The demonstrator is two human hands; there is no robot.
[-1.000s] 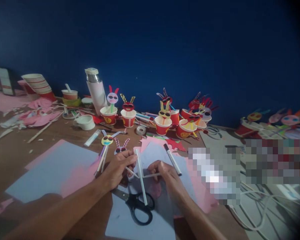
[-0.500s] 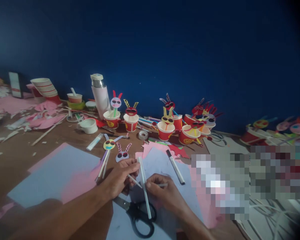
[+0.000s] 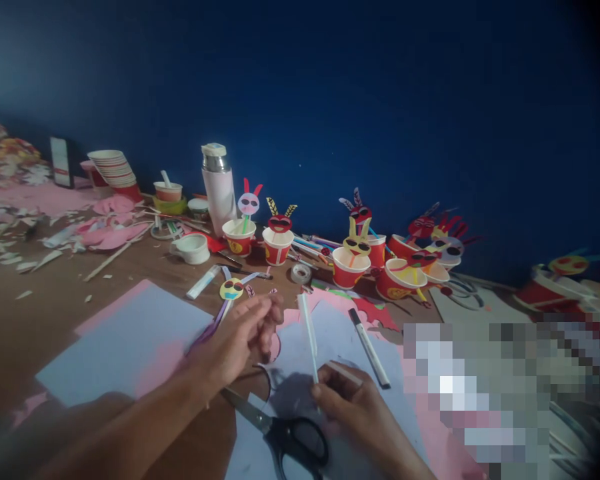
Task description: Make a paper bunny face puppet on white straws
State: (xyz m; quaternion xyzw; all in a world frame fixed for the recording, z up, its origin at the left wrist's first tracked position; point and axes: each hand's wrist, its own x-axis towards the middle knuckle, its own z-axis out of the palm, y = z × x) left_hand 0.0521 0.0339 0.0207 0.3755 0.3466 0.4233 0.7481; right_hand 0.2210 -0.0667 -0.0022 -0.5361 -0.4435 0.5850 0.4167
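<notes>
My right hand pinches a narrow white paper strip between thumb and forefinger, its far end slanting up and away. A second pale strip shows behind its fingers. My left hand is raised to the left of the strip, apart from it, with fingers curled; what they hold, if anything, is hidden. Behind it, a yellow paper face with sunglasses lies on the table, and a second eared figure is mostly covered. Black-handled scissors lie on blue-grey paper below my hands.
Red paper cups with paper faces line the back near the wall. A bottle, stacked cups and pink scraps stand left. A marker lies right of the hands; blue and pink sheets lie left.
My left hand has come away from the white strip and lifted slightly. My right hand keeps the strip, now gripped near its lower end. The view has turned a little left.
</notes>
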